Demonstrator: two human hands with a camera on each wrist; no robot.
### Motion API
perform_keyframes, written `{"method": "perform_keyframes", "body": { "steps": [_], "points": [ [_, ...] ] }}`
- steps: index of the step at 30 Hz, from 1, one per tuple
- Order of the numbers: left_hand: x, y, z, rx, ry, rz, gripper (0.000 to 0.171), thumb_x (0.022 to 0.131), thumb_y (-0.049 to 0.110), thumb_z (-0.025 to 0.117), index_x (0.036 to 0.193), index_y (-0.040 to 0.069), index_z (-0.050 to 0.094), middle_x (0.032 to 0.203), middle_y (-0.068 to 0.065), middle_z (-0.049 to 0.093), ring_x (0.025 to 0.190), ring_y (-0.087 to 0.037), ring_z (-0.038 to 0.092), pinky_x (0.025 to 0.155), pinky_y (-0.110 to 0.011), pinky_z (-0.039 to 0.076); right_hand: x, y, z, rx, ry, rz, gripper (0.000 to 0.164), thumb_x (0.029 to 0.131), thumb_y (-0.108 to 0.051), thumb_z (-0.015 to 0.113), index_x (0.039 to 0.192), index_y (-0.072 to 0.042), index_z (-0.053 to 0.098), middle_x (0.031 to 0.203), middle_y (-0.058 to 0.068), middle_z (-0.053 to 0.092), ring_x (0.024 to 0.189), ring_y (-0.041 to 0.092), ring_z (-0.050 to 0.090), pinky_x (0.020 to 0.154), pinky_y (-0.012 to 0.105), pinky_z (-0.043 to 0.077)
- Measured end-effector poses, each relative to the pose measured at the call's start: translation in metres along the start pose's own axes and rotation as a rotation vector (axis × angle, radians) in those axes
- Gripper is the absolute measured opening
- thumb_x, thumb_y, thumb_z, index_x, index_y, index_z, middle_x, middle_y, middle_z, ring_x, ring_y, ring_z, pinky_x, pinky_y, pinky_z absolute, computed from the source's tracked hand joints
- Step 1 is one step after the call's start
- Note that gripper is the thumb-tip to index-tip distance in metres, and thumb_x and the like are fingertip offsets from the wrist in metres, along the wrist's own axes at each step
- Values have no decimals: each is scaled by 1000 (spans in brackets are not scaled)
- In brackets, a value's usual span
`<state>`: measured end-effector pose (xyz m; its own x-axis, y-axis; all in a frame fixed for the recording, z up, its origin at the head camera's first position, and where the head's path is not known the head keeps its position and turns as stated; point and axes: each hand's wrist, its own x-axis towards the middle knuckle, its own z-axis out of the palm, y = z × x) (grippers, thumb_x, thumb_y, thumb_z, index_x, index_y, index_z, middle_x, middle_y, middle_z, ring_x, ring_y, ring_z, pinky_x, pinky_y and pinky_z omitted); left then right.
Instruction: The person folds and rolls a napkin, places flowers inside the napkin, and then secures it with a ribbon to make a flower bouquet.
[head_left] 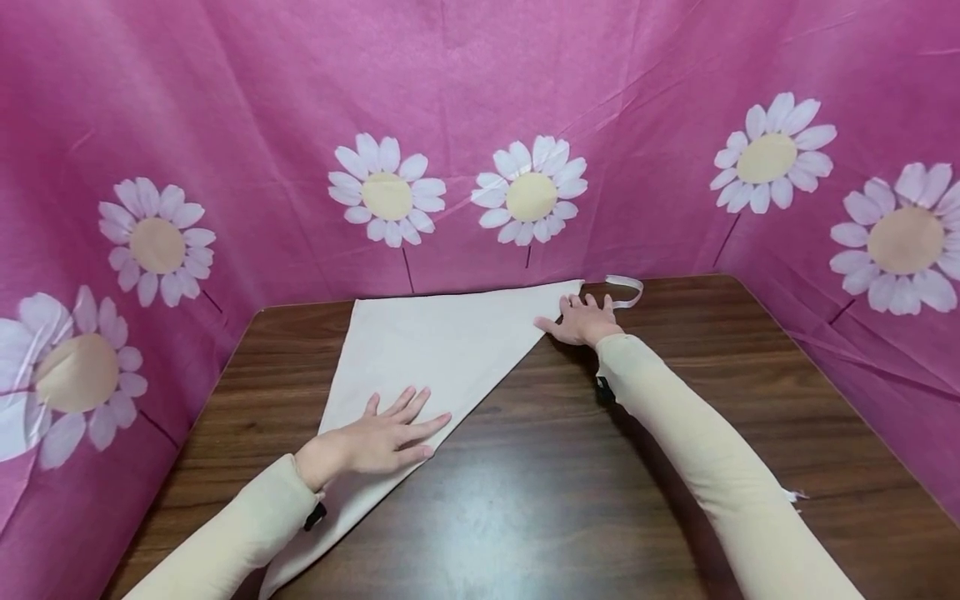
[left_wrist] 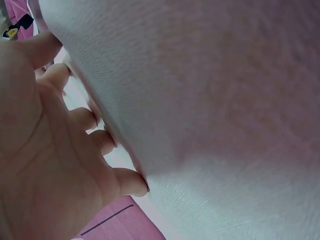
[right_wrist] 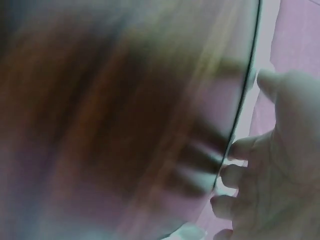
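A white cloth (head_left: 435, 342) lies flat on the table, with a straight back edge and a long slanting edge running from the back right to the front left. My left hand (head_left: 375, 437) rests on its lower part, fingers spread, near the slanting edge. In the left wrist view the fingertips of the left hand (left_wrist: 55, 150) touch the cloth (left_wrist: 225, 125). At the narrow back right corner my right hand (head_left: 581, 321) presses down with extended fingers. A thin white strap (head_left: 630, 293) loops out onto the table just beyond those fingers.
The dark wood-grain table (head_left: 540, 467) reflects light near its front. A pink curtain (head_left: 450, 67) printed with white daisies closes in the back and both sides. A small white scrap (head_left: 793, 496) shows beside the right sleeve.
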<state>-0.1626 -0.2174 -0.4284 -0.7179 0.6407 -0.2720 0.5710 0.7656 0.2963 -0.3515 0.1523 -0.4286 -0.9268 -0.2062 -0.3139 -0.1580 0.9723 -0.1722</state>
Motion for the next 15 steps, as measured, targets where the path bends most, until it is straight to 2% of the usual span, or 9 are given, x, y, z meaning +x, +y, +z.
{"method": "perform_keyframes", "body": {
  "steps": [3,9,11,15],
  "points": [
    [2,-1,-1,2,-8,4,55,107,53,40,159,35,33,168,-15,6,154,-36,1,109,-78,3,2,-4,-4,10,30,-7,85,104,-61,31,158,4,20,163,27,17,150,50,7,117,65,-3],
    [3,-1,-4,-29,-37,2,56,106,53,43,158,36,34,168,-15,4,154,-36,0,108,-79,4,13,-11,-8,-5,26,-131,82,108,-51,34,156,12,11,163,32,6,151,46,0,119,61,2],
    [4,-1,-6,-36,-41,11,56,106,52,44,158,34,35,168,-17,6,153,-38,1,107,-80,6,18,-8,-6,10,13,-122,82,108,-50,32,157,11,8,163,33,3,151,45,-2,119,61,3],
    [3,-1,-11,-53,-52,20,57,106,51,47,158,31,37,167,-20,8,153,-40,4,105,-82,8,23,3,-3,49,3,-48,80,108,-52,30,159,6,9,164,30,4,151,47,-1,118,62,2]
  ]
}}
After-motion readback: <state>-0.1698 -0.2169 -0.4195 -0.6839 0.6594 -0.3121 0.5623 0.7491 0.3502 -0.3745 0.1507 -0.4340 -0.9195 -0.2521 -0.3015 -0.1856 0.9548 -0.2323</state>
